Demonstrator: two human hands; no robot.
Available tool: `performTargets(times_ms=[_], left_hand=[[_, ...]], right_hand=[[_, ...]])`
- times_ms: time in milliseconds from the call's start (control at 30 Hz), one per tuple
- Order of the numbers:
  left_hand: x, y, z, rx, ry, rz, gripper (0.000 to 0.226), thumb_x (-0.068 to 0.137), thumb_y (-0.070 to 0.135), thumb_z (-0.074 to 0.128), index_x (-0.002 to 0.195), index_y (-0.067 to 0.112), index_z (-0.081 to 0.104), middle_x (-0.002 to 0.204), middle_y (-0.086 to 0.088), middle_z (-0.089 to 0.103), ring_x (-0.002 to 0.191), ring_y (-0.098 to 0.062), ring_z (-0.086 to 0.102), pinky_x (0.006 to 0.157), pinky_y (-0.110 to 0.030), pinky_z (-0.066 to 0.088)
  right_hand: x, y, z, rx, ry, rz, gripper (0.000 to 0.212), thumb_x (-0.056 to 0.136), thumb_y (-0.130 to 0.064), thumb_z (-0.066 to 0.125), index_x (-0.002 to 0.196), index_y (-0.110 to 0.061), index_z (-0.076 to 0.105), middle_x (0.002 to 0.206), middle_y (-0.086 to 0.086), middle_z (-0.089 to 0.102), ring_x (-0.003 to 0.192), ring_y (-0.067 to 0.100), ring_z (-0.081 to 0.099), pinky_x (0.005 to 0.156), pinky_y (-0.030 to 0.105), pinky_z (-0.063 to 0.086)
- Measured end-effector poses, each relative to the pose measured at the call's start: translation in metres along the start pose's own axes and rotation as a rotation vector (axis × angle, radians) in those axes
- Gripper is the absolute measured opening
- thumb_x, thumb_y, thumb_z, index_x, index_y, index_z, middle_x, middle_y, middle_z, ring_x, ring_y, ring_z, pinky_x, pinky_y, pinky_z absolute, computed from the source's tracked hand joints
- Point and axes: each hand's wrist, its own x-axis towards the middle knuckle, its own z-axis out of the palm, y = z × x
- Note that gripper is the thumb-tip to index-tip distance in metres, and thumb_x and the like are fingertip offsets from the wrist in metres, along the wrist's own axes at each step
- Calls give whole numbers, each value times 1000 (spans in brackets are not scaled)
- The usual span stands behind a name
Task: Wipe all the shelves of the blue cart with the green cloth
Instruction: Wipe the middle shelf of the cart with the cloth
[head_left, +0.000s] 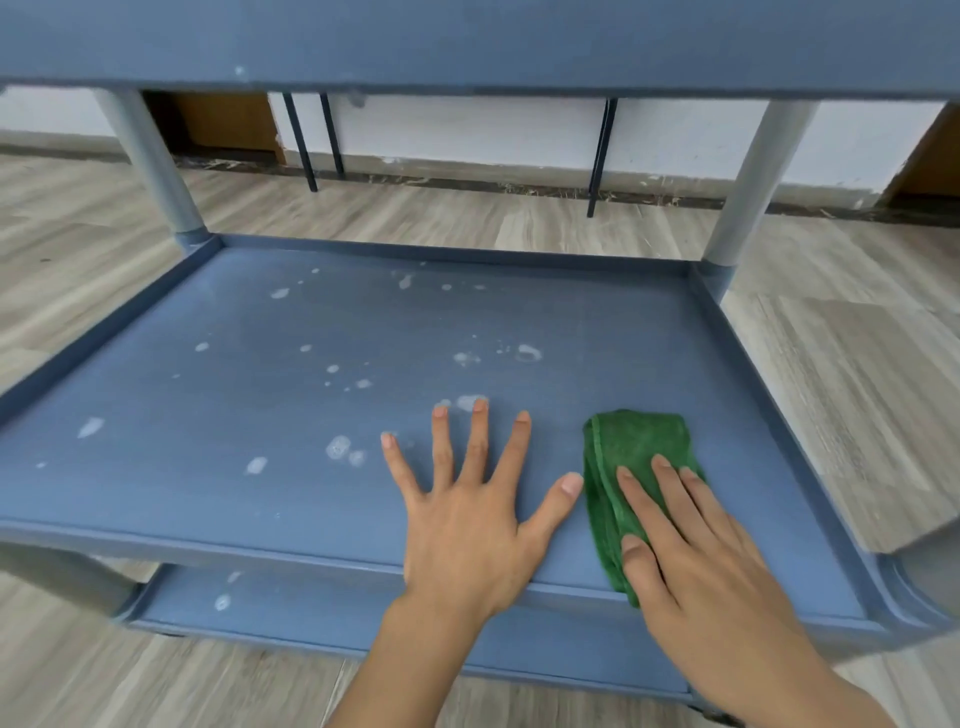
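Your right hand (696, 545) presses the green cloth (631, 467) flat at the middle shelf's (208, 364) near-right corner, your left hand (467, 514) lies spread beside it, and the white spots (340, 447) lie leftward and beyond.

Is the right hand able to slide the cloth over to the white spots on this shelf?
Probably not straight across: the left hand lies flat on the shelf between the cloth and most white spots. Move it aside and the way looks free.
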Motion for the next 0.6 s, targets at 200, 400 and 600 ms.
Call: performTargets(times_ms=[200, 400, 600], left_hand=[[5, -24, -5, 55, -3, -73, 83, 82, 90, -7, 157, 52, -3, 171, 2, -9, 152, -29, -27, 110, -69, -26], [1, -20, -3, 20, -12, -51, 82, 88, 88, 3, 159, 47, 11, 171, -2, 4, 156, -33, -15, 114, -71, -17], [2, -20, -7, 33, -67, -58, 81, 92, 84, 14, 157, 38, 31, 168, -7, 23, 156, -39, 6, 115, -75, -2]], right_hand=[[62, 1, -1, -14, -50, 19, 65, 96, -50, 13, 154, -38, -14, 164, -4, -18, 150, 17, -18, 122, 38, -3], [208, -1, -1, 55, -39, 66, 65, 97, -52, 19, 156, -35, -1, 166, 3, -7, 152, 23, -11, 123, 45, -1], [315, -15, -14, 91, -35, 115, 69, 93, -52, 18, 157, -31, 3, 166, 7, -5, 152, 27, -10, 122, 49, 0]])
